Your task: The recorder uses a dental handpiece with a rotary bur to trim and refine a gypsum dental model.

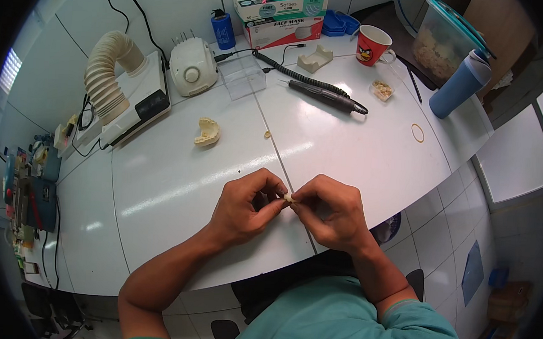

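Over the white table, near its front edge, my two hands meet. A small cream-coloured tooth-shaped piece (288, 197) is pinched between their fingertips. My left hand (247, 204) grips it from the left with thumb and forefinger. From the other side my right hand (332, 212) pinches the same piece, and the fingers partly cover it. Farther off, left of centre, lies a cream dental arch model (208, 132). A small yellowish ring-like piece (267, 134) rests to its right.
Across the back stand a suction unit with a ribbed hose (106, 75), a white control box (192, 66), mask boxes (281, 18) and a red mug (372, 46). A black handpiece (322, 96) lies before them. A blue bottle (460, 85) stands at the right.
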Motion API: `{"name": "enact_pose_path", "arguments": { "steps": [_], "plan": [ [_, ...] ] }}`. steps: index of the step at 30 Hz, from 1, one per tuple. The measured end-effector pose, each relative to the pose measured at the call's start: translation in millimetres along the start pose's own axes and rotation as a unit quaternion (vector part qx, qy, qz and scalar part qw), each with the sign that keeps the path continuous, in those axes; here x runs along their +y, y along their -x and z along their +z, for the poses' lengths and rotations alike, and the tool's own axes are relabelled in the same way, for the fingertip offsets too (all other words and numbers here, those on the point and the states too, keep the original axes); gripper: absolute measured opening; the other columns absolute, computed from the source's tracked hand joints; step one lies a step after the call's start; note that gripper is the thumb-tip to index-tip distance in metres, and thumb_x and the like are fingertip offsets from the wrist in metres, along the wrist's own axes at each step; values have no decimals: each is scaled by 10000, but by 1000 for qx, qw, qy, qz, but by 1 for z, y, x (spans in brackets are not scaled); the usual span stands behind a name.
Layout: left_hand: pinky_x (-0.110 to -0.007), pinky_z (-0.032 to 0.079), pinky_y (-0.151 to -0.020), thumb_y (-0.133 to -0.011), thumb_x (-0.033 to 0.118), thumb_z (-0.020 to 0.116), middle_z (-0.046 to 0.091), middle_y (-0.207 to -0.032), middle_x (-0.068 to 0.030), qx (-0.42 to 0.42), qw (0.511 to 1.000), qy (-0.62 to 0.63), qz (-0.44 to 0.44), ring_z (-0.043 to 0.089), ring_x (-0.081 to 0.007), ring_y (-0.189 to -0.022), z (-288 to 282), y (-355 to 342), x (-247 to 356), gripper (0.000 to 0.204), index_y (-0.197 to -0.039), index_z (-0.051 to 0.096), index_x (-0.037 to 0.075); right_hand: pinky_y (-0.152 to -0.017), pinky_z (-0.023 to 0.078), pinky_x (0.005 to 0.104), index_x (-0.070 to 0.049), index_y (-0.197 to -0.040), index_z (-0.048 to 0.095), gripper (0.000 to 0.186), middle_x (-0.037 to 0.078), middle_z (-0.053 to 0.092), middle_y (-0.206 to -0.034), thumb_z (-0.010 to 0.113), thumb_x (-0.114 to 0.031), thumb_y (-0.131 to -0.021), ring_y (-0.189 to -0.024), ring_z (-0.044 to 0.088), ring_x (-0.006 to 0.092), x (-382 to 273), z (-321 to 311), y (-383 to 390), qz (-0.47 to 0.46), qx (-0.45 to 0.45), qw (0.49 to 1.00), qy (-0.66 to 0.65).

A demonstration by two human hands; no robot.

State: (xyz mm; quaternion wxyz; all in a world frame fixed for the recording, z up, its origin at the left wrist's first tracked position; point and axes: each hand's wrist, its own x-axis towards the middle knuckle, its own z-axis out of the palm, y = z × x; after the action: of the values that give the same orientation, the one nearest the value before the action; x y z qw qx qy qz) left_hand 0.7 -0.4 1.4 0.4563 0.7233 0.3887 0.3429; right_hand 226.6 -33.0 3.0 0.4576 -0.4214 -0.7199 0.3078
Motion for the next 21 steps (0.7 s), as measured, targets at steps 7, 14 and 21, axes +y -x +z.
{"name": "enact_pose_path", "arguments": {
  "steps": [7,14,21],
  "plan": [
    [-247,529,-645,-951,-1,804,740,-884,-40,7,1000,-2,-4,662,-77,-726,1,-2,-2,155,-1056,693,23,-674,590,273,26,-979,740,120,102,754,-856,797,69,-882,-749,752,148,1,-4,1,13,8,1000,-6],
    [-272,550,-656,-961,-13,789,750,-896,-71,-20,1000,5,-14,690,-109,-738,-5,1,-7,90,-1039,750,11,-699,578,260,39,-1040,731,103,99,765,-916,774,41,-947,-796,732,108,5,-1,0,110,28,988,-100],
    [-264,603,-757,-995,-41,750,787,-936,-84,-26,998,25,-43,743,-122,-817,-4,3,2,141,-1130,775,-9,-733,570,254,25,-1072,766,112,53,768,-909,787,13,-963,-804,700,74,18,-23,-24,101,-29,993,-55]
  ]
}}
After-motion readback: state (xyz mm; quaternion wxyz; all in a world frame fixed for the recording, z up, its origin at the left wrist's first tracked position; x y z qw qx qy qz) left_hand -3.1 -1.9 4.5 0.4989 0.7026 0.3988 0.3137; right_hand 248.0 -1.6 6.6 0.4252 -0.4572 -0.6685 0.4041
